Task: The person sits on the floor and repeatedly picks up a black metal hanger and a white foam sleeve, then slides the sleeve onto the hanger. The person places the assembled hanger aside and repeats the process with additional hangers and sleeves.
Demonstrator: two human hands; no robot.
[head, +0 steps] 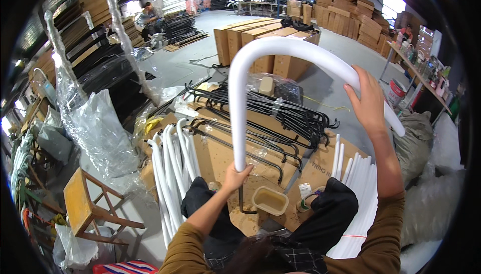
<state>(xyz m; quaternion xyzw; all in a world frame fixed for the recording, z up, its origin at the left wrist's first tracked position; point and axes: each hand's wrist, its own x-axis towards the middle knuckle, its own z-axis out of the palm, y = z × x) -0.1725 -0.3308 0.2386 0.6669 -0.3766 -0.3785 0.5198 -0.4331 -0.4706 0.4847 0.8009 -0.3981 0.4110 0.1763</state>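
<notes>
A long white foam tube arches in front of me, and the bare end of a dark metal rod sticks out below it. My left hand is closed round the tube's lower end. Higher up at the right, my right hand grips the bent tube, whose free end hangs down past the wrist. Between my feet stands a plastic tub of cloudy liquid. Bent black metal rods lie on cardboard beyond it. White covered rods lean at my left, and straight white foam tubes lie at my right.
A wooden stool stands at the left, near wrapping plastic. Large cardboard boxes stand ahead. Sacks and a long table with bottles are at the right. One person sits far left; another is far right.
</notes>
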